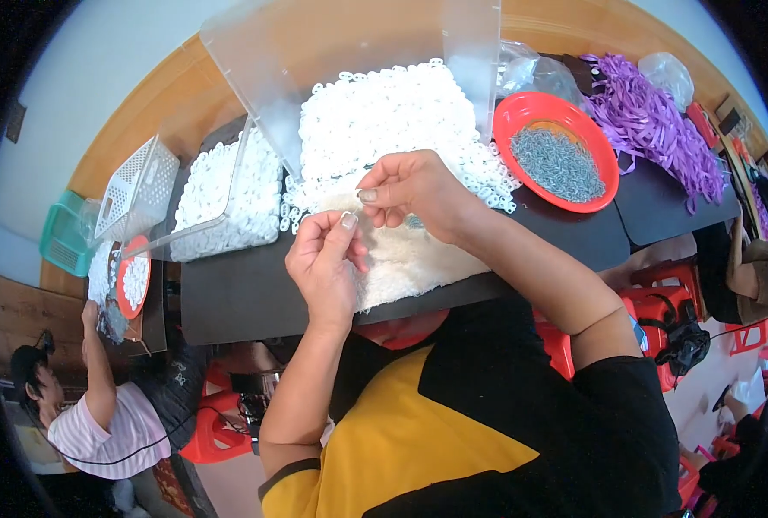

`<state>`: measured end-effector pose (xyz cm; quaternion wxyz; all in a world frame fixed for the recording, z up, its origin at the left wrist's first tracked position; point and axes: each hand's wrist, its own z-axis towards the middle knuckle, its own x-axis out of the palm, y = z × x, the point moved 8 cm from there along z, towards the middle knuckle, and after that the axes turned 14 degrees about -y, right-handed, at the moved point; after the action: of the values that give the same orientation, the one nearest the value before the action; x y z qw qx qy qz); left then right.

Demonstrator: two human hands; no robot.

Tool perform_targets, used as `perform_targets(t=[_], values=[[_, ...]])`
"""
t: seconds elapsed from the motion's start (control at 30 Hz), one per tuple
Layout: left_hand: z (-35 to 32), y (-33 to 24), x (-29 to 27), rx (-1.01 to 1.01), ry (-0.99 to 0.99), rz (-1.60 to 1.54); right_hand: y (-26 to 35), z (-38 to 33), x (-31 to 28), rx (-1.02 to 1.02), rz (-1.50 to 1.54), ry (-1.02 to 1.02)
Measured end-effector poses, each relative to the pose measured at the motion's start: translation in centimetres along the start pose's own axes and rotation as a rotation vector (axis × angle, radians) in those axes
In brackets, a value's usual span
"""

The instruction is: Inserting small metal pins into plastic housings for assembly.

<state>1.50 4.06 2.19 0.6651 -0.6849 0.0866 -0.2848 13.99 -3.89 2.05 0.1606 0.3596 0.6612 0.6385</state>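
Right hand (414, 190) pinches a small white piece (360, 193) between thumb and forefinger. Left hand (323, 259), just below it, is clenched with thumb raised toward the piece; its contents cannot be determined.

Bright, even daylight, soft shadows.
Heavy fisheye bend and black vignette at rim; centre sharp, white piles slightly overexposed.

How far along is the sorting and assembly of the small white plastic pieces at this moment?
Done: cannot tell; no finished pile stands clearly apart. In hand: left hand and right hand pinch one small white piece between them over a white cloth. Left: a big heap of white pieces spilling from the tipped clear bin, and a red bowl full of grey metal bits.
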Motion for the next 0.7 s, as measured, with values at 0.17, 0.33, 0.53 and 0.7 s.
perform_targets(t=[0.17, 0.33, 0.53, 0.7], values=[[0.11, 0.29, 0.39, 0.012, 0.002, 0.009, 0.37, -0.14, -0.03, -0.049, 0.000, -0.012], [0.08, 0.22, 0.36, 0.015, -0.032, -0.031, 0.17, -0.05, 0.06, -0.053, 0.012, -0.018], [0.02, 0.45, 0.24, 0.021, -0.022, -0.071, -0.28, -0.05, 0.43, -0.049, 0.013, -0.002], [-0.18, 0.52, 0.64, 0.042, -0.009, -0.095, -0.31, -0.38, 0.66, -0.066, -0.025, 0.007]])
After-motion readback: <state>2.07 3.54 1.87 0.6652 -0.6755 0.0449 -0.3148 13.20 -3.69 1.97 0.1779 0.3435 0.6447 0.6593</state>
